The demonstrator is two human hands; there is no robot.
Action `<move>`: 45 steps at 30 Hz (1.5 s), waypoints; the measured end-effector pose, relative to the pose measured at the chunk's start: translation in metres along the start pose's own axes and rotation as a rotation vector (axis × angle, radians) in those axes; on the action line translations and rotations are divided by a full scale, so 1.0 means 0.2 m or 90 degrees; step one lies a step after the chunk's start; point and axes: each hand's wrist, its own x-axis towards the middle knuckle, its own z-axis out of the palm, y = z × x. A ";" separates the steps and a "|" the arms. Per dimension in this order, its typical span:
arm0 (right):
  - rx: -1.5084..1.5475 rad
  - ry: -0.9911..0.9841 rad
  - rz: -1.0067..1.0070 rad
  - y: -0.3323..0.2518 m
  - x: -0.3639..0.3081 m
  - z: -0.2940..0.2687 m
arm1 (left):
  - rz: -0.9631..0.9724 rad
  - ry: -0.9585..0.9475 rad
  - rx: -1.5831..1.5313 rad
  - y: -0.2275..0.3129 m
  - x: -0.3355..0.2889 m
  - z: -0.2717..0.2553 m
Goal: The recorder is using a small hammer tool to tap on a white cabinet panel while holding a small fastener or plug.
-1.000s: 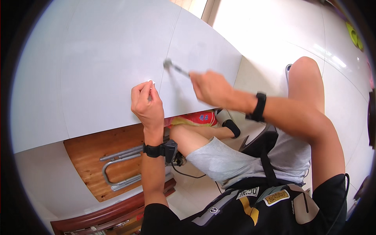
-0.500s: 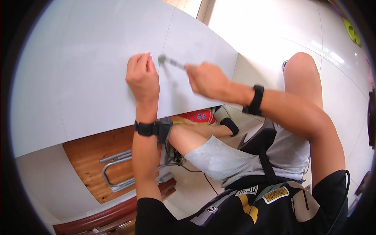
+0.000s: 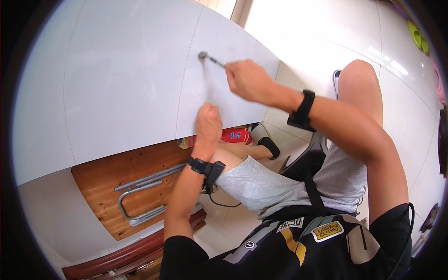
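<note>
My right hand (image 3: 247, 79) grips the handle of a small metal hammer (image 3: 211, 59), whose grey head touches a white tile panel (image 3: 121, 79) close to the seam between two tiles. My left hand (image 3: 208, 123) rests lower on the right-hand tile (image 3: 228, 42), near its bottom edge, knuckles toward me and fingers curled in. Nothing shows in it. Each wrist wears a black band. My bare knee (image 3: 359, 74) rises at the right.
Below the tiles a wooden folding tabletop (image 3: 100, 179) lies with its grey metal legs (image 3: 140, 191) folded flat. A red packet (image 3: 235, 135) and a black sandal (image 3: 269, 147) lie on the pale floor beside my leg.
My left hand has dropped from beside the hammer head down to the tile's lower edge. The hammer head now sits a little higher on the tile.
</note>
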 end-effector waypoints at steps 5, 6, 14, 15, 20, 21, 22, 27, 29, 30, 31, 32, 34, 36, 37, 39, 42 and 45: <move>0.012 -0.076 -0.120 -0.08 -0.15 0.16 | -0.106 0.025 -0.149 0.04 -0.20 0.28; 0.011 -0.047 -0.130 -0.08 -0.12 0.16 | -0.117 0.041 -0.185 0.08 -0.21 0.31; -0.037 -0.091 -0.143 -0.07 -0.23 0.21 | -0.227 0.104 -0.549 0.19 -0.20 0.50; -0.036 -0.083 -0.150 -0.07 -0.22 0.21 | -0.268 0.143 -0.667 0.17 -0.21 0.50; -0.027 0.067 -0.133 -0.03 -0.02 0.09 | -0.217 -0.003 -0.460 0.17 -0.18 0.46; -0.029 0.005 -0.123 -0.03 -0.09 0.12 | -0.207 0.004 -0.475 0.18 -0.16 0.46; -0.027 -0.056 -0.114 -0.04 -0.20 0.19 | -0.198 0.011 -0.486 0.18 -0.15 0.45; -0.065 -0.079 -0.113 -0.02 -0.23 0.19 | -0.109 0.065 -0.541 0.18 -0.11 0.45; -0.062 -0.045 -0.071 -0.04 -0.07 0.10 | -0.161 0.014 -0.533 0.18 -0.13 0.46; -0.061 0.002 -0.028 -0.05 -0.04 0.06 | -0.198 -0.040 -0.525 0.19 -0.12 0.48; -0.037 -0.027 -0.033 -0.05 -0.08 0.10 | -0.170 -0.011 -0.502 0.19 -0.12 0.47; -0.040 -0.026 -0.035 -0.06 -0.16 0.15 | -0.168 -0.007 -0.503 0.18 -0.12 0.47; -0.024 -0.154 -0.084 -0.08 -0.31 0.21 | -0.155 -0.003 -0.623 0.18 -0.12 0.49; -0.022 -0.150 -0.076 -0.08 -0.30 0.21 | -0.150 -0.006 -0.684 0.17 -0.11 0.52; -0.007 -0.095 -0.056 -0.07 -0.24 0.19 | -0.132 0.004 -0.596 0.17 -0.09 0.52; 0.003 -0.005 -0.016 -0.03 -0.07 0.11 | -0.198 -0.037 -0.545 0.22 -0.05 0.44; 0.073 -0.009 -0.070 -0.02 -0.13 0.19 | -0.157 -0.001 -0.543 0.21 -0.05 0.44; 0.059 -0.046 -0.079 -0.04 -0.20 0.22 | -0.253 0.100 -0.768 0.24 -0.04 0.47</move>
